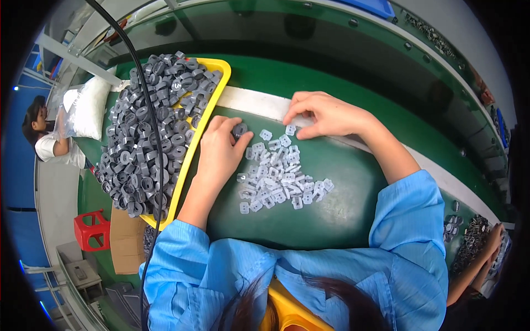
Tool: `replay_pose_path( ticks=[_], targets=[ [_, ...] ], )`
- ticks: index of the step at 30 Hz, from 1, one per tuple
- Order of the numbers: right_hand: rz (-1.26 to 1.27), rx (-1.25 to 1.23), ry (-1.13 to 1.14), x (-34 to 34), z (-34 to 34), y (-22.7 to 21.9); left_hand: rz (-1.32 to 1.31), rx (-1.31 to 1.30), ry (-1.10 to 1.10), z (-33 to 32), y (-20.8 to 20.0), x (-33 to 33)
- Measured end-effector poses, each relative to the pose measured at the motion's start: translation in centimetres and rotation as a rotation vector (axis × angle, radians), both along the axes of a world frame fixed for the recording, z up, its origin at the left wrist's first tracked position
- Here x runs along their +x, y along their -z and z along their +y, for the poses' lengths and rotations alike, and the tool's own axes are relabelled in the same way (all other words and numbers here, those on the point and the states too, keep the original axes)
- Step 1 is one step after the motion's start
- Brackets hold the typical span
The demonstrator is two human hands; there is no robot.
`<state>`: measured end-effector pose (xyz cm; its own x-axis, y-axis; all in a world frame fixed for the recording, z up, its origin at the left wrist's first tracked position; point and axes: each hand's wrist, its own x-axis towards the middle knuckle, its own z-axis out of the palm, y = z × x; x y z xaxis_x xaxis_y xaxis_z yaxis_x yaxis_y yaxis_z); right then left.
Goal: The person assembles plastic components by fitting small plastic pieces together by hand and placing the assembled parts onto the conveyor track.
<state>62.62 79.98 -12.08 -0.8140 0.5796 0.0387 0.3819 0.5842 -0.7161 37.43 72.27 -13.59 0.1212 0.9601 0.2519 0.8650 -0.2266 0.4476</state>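
My left hand (220,148) is closed around a dark grey round plastic cap (239,130), held between thumb and fingers just beside the yellow tray. To the right, my right hand (331,115) has its thumb and forefinger curled about a small translucent plastic piece (290,129), at the far edge of a loose heap. That heap of similar translucent plastic pieces (273,175), each flat with small holes, spreads over the green work surface (348,193) between my forearms. A yellow tray (190,165) stands left of my left hand, piled high with grey plastic caps (146,138).
A black cable (144,83) hangs across the tray. Beyond my hands runs a white strip (254,102) beside a green belt (265,77). A white plastic bag (91,107) and another person (49,138) are at far left. Someone else's arms (480,265) reach over parts at right.
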Motion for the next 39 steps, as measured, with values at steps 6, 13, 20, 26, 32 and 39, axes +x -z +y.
replay_pose_path(
  ticks=[6,13,20,26,32,39],
  targets=[
    [0.115,0.044,0.17,-0.9,-0.3,1.3,-0.247,0.204,0.149,-6.5,-1.0,1.3],
    [0.054,0.408,0.342,-2.1,-3.0,2.3,-0.291,-0.012,0.11,-7.1,1.3,3.6],
    [0.265,-0.406,0.473,-1.0,0.3,0.1,-0.728,-0.036,0.108,0.3,0.4,3.7],
    [0.528,-0.293,0.503,-4.0,-0.4,0.1,-0.78,-0.016,0.105,3.3,0.2,4.4],
    [0.546,-0.361,0.463,-5.3,-0.6,1.4,-0.692,0.064,0.083,3.4,0.8,4.3],
    [0.454,0.078,0.535,-5.5,-1.2,0.5,-0.595,0.202,0.145,3.0,0.8,4.2]
  ],
)
